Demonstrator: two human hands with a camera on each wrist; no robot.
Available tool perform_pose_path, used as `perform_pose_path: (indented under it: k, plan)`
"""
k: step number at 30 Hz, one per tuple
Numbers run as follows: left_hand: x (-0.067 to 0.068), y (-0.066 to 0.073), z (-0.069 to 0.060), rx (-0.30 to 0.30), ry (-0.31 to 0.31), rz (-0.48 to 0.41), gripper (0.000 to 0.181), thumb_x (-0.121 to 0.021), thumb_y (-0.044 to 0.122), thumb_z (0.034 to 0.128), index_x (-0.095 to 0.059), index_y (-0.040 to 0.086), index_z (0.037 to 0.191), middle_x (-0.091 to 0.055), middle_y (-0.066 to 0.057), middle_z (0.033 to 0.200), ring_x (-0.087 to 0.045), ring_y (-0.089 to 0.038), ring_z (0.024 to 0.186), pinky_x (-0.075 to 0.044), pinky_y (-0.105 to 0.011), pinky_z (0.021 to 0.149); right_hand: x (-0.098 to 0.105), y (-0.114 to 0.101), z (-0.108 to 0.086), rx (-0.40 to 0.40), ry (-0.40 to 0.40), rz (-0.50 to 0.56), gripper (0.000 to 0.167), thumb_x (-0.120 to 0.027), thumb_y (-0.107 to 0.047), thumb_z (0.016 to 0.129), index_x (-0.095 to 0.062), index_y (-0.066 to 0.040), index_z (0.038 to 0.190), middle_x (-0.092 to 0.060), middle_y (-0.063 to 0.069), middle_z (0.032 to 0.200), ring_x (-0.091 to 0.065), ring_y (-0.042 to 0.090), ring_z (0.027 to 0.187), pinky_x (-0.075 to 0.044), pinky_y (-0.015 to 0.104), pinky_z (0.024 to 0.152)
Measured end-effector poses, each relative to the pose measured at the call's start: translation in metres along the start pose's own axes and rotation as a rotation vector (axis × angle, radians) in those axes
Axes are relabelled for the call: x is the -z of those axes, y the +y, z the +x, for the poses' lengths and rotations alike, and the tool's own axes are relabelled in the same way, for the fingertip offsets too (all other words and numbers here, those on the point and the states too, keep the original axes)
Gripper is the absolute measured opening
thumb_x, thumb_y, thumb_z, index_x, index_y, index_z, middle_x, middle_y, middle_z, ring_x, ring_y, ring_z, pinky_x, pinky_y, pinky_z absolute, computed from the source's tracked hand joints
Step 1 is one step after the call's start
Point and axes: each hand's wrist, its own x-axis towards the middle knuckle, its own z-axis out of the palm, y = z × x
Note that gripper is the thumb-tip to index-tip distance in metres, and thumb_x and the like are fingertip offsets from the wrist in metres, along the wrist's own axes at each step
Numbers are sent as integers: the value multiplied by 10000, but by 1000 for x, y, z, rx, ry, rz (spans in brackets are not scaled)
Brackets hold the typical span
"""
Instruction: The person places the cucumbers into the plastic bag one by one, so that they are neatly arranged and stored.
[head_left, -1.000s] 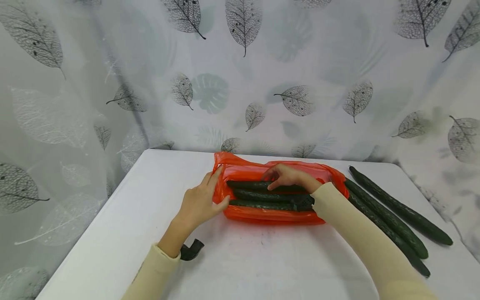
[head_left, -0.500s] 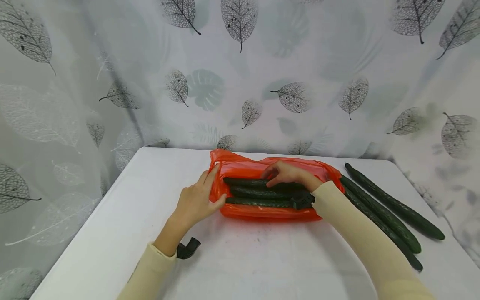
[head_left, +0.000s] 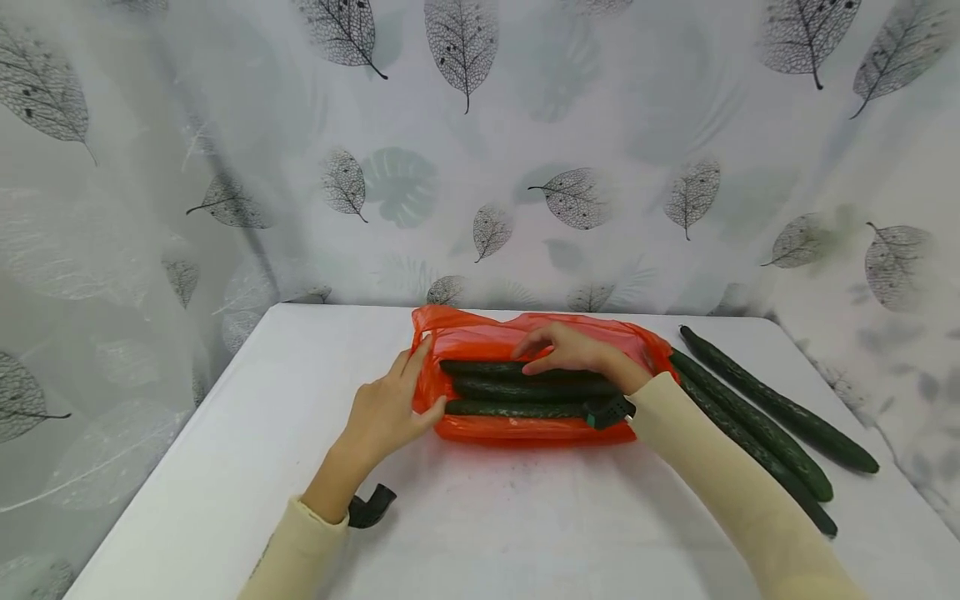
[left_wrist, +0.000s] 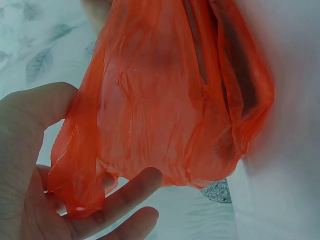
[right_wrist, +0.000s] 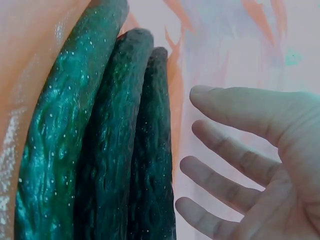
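Note:
An orange-red plastic bag lies on the table with its mouth facing up. Inside are three long green cucumbers, side by side; the right wrist view shows these cucumbers close up. At the bag's left end is my left hand, fingers and thumb spread. In the left wrist view, the bag's edge lies between the thumb and fingers and drapes over them. My right hand is over the bag's opening. Its fingers are loosely bent beside the cucumbers, apart from them and holding nothing.
Three more cucumbers lie slanting on the table right of the bag, two of them partly behind its end. The white table meets a leaf-patterned curtain at the back. A dark wrist camera is on the left wrist.
The right hand's fingers have lifted slightly away from the rear cucumber. The left hand stays at the bag's end. The whole view has shifted a little.

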Motion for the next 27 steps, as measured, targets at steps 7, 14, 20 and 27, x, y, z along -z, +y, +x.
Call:
perform_pose_path:
  k: [7,14,20,27]
  plan:
    - [-2,-1,-4,-15,10,-5,764,-701,338,832,-396,51,1471,-590,-158,1201,-317,-102,388,-321,-231,392,-6,-1,-9,26,39,32,300,-720,-109,873,-689,10,1147,-680,161,1152,-611,309,1127,-449,485,996]
    - [-4,-1,0,-31,22,2,760,-712,313,820,-405,51,1465,-594,-171,1193,-337,-117,390,-328,-246,387,-5,-5,-25,63,120,102,305,-733,-120,865,-694,-1,1144,-678,164,1154,-601,302,1131,-474,486,964]
    - [-4,-2,0,-33,16,6,748,-698,326,826,-412,52,1460,-595,-171,1205,-380,-131,409,-376,-271,401,-9,-8,-38,56,187,129,309,-726,-144,874,-696,-43,1165,-686,78,1162,-591,234,1122,-445,504,986]
    - [-5,-2,-1,-24,2,-2,749,-699,322,832,-402,55,1465,-591,-180,1215,-417,-156,433,-427,-314,420,-15,-7,-53,79,230,199,311,-696,-97,891,-666,-15,1190,-647,212,1188,-598,338,1135,-498,367,941]
